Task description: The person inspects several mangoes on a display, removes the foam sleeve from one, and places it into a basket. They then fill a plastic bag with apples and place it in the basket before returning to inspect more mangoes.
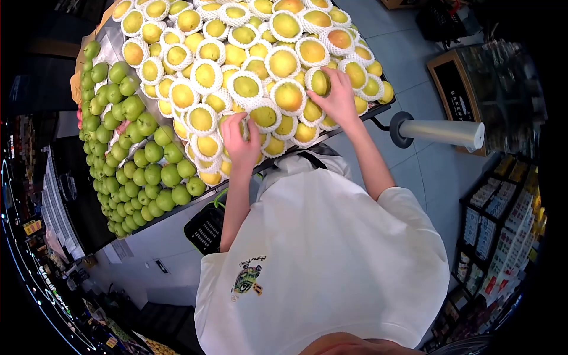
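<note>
Many yellow fruits in white foam nets [245,87] cover a sloping display. My right hand [335,94] is closed around a netted greenish-yellow fruit [320,82] near the display's right side. Lower and further left, my left hand [241,137] curls its fingers over another netted fruit at the near edge. That fruit is mostly hidden behind the fingers. Between my hands lie more netted fruits, among them a yellow-orange one [289,97] and a greener one [264,116].
Green apples [152,174] are piled left of the netted fruits. A roll of clear bags [441,129] stands off the display's right corner. A black basket [205,228] is below the near edge. Stocked shelves [497,219] stand at the right.
</note>
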`<state>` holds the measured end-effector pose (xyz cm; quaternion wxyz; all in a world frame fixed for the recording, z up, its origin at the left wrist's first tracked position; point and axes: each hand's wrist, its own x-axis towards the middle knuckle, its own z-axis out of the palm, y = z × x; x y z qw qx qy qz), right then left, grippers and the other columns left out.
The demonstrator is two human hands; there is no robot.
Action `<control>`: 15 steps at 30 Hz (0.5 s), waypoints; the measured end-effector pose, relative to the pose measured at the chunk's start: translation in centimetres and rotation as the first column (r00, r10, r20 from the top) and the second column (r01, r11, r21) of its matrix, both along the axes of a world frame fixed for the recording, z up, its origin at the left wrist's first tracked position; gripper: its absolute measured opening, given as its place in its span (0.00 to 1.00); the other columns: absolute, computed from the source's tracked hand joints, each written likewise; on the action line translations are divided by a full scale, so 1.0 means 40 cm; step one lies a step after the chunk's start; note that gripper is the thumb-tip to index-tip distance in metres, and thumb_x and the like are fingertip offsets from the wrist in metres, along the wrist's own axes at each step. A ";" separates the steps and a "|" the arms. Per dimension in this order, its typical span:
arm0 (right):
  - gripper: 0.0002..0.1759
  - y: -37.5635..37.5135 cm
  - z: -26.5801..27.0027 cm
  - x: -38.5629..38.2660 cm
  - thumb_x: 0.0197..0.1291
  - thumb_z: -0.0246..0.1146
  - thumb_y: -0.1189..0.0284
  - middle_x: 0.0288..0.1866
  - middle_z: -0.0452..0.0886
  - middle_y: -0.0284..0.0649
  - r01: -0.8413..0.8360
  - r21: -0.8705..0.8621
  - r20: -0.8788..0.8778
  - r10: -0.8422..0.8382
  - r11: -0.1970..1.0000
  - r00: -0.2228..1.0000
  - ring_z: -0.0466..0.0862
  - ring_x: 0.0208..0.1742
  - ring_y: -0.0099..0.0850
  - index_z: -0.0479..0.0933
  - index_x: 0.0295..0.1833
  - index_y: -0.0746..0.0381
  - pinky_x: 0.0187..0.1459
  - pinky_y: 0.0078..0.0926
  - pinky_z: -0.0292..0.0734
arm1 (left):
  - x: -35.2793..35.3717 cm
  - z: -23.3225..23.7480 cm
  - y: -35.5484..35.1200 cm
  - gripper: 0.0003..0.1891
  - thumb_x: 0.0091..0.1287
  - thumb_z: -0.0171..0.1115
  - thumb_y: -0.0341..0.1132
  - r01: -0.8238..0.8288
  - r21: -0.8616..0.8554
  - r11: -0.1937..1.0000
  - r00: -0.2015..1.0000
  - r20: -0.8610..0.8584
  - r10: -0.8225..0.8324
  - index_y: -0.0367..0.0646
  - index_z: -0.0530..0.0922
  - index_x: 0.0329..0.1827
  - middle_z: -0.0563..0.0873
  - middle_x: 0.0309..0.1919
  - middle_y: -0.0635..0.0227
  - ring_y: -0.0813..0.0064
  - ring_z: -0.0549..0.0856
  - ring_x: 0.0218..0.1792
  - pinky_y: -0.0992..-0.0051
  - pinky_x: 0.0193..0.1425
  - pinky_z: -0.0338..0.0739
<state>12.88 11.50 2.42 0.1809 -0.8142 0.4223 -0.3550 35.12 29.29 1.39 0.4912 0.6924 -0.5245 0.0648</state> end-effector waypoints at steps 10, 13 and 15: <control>0.45 0.002 -0.040 0.004 0.52 0.83 0.59 0.66 0.76 0.51 0.008 -0.039 -0.051 -0.010 0.999 0.999 0.76 0.66 0.52 0.74 0.74 0.61 0.70 0.48 0.74 | -0.004 -0.016 0.113 0.12 0.64 0.67 0.17 -0.166 -0.131 0.977 0.986 -0.045 0.161 0.40 0.81 0.48 0.86 0.42 0.62 0.59 0.83 0.45 0.65 0.52 0.78; 0.42 0.005 -0.008 -0.015 0.55 0.81 0.63 0.66 0.76 0.51 -0.050 -0.029 -0.005 0.050 0.998 0.999 0.77 0.65 0.51 0.73 0.74 0.61 0.69 0.48 0.75 | -0.017 -0.047 0.146 0.11 0.64 0.67 0.17 -0.154 -0.103 0.983 0.986 -0.076 0.147 0.40 0.81 0.45 0.85 0.42 0.63 0.60 0.82 0.45 0.64 0.52 0.78; 0.39 0.020 0.027 -0.029 0.57 0.80 0.66 0.67 0.77 0.51 -0.022 -0.027 -0.004 0.022 0.999 1.000 0.78 0.67 0.50 0.75 0.73 0.61 0.69 0.47 0.75 | -0.025 -0.063 0.163 0.10 0.64 0.66 0.17 -0.144 -0.078 0.986 0.989 -0.047 0.141 0.40 0.80 0.44 0.85 0.42 0.62 0.59 0.82 0.44 0.64 0.52 0.78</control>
